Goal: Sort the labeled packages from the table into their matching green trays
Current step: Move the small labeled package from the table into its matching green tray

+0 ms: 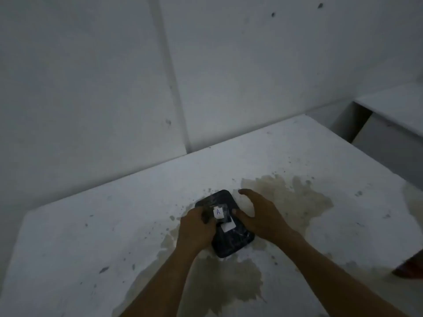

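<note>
Two dark, glossy wrapped packages lie stacked on the white stained table [96, 225]. The upper package [219, 200] carries a white label with a blue letter A [218, 212]. The lower package [233, 243] has a white label whose writing I cannot read. My left hand [196, 227] grips the left edge of the stack, fingers curled over the top package. My right hand [258, 216] holds the right edge, thumb on the packages and fingers arched above the table. No green tray is in view.
Brownish stains [297, 197] spread over the table around the packages. A pale wall [114, 76] rises right behind the table. A second white surface [398, 110] stands at the right across a dark gap. A reddish object [409, 268] shows at the right edge.
</note>
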